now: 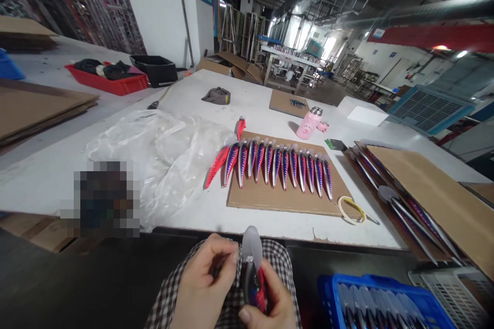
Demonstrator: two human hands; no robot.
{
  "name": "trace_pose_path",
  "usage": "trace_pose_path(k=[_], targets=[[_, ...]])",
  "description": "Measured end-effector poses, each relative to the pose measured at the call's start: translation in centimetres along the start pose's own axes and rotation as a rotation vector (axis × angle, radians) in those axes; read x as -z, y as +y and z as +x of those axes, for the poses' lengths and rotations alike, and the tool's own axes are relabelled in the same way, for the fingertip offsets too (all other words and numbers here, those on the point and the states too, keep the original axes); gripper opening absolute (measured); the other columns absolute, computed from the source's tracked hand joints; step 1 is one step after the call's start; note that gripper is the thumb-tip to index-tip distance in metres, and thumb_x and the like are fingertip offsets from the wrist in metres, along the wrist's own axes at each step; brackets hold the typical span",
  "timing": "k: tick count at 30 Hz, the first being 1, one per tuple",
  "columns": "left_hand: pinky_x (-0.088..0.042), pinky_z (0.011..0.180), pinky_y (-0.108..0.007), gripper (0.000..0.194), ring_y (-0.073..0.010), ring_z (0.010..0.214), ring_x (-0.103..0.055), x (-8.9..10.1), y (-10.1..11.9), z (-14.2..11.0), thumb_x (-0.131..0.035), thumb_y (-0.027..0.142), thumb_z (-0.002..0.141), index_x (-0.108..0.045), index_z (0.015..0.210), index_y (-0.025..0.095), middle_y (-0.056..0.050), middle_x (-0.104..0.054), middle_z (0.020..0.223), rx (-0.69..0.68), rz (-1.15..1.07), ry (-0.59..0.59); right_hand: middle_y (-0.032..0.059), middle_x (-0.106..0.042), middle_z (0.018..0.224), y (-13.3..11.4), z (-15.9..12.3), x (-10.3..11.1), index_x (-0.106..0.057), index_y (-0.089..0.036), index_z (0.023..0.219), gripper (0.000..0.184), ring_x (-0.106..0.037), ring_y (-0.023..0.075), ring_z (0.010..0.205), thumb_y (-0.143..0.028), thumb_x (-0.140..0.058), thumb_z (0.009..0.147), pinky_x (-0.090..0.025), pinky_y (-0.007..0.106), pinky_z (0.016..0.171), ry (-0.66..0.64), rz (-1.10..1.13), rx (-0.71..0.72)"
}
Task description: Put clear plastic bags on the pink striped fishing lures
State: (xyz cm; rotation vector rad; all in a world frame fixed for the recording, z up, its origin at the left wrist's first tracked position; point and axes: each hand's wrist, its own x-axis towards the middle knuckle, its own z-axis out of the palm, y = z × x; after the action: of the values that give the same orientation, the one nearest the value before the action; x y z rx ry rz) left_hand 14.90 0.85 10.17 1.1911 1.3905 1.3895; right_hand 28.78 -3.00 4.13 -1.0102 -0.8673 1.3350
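Factory racking (88, 0) rises at the far left behind stacked cardboard sheets (42, 110) and a red plastic crate (127, 86) of dark cloth; along the long white worktable (247, 105), a crumpled clear plastic sheet (162, 164) lies beside a pixelated blur that hides whatever is there; down at the near edge, the left hand (204, 280) is curled tightly beside the clear lip of a fishing lure (252, 288), with something small and dark among its fingers, though whether it has hold of the lure I cannot tell; the right hand (272, 300) is closed around the lure's red-and-blue body, thumb on the near side, above a checked cloth lap (280, 262); the lure looks light, stiff and glossy, so it may slip, and its thin lip looks the fragile part, making the thick body the safer place to grip; farther up, a row of matching lures (280, 167) lies on a cardboard sheet (266, 203), with a pink flask (311, 123) beyond and a roll of masking tape (349, 209) at the sheet's corner; at the right, more lures (389, 211) lie under a cardboard cover (424, 190), and a blue plastic crate (347, 281) holds others near the floor.
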Motion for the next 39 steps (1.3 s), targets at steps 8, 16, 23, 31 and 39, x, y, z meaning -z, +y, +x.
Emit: trace_pose_path(k=[8,16,23,31,39], targets=[[-0.052,0.064,-0.021,0.008,-0.0145,0.066,-0.064,-0.2,0.7,-0.3,-0.061,0.022,0.081,-0.064,0.074,0.023,0.002,-0.063,0.071,0.007,0.002,-0.112,0.0044,-0.075,0.115,0.5,0.3,0.0,-0.069,-0.027,0.119,0.068,-0.069,0.0264,0.109,-0.05,-0.088,0.058,-0.053,0.031,0.097,0.016,-0.042,0.07],[-0.051,0.064,-0.021,0.01,-0.0137,0.067,-0.063,-0.3,0.3,-0.5,-0.059,0.02,0.083,-0.062,0.075,0.024,0.003,-0.061,0.072,-0.02,0.018,-0.1,0.0037,-0.074,0.116,1.2,0.2,1.2,-0.065,-0.027,0.124,0.066,-0.07,0.0239,0.106,-0.052,-0.083,0.065,-0.054,0.024,0.093,-0.027,-0.287,0.139],[-0.051,0.064,-0.02,0.01,-0.0141,0.066,-0.063,-0.2,0.5,-0.5,-0.061,0.023,0.082,-0.063,0.073,0.022,0.003,-0.062,0.07,0.01,0.012,-0.063,0.0063,-0.074,0.116,1.3,0.0,1.4,-0.066,-0.025,0.125,0.066,-0.069,0.0256,0.106,-0.05,-0.083,0.065,-0.054,0.025,0.093,-0.022,-0.301,0.163],[-0.053,0.064,-0.02,0.007,-0.0149,0.066,-0.064,-0.3,0.2,-0.7,-0.063,0.022,0.08,-0.065,0.073,0.022,0.002,-0.063,0.071,0.01,-0.028,-0.072,0.0043,-0.075,0.111,0.9,0.0,1.0,-0.067,-0.028,0.122,0.064,-0.071,0.0254,0.102,-0.049,-0.084,0.064,-0.055,0.026,0.092,0.004,-0.256,0.166],[-0.053,0.066,-0.02,0.004,-0.0148,0.069,-0.066,-0.2,-0.1,-1.1,-0.065,0.021,0.079,-0.065,0.076,0.023,0.002,-0.065,0.075,-0.008,-0.051,-0.024,0.0081,-0.073,0.117,0.8,-0.5,1.4,-0.067,-0.023,0.123,0.07,-0.068,0.0316,0.108,-0.034,-0.087,0.057,-0.056,0.035,0.094,0.036,-0.436,0.13]])
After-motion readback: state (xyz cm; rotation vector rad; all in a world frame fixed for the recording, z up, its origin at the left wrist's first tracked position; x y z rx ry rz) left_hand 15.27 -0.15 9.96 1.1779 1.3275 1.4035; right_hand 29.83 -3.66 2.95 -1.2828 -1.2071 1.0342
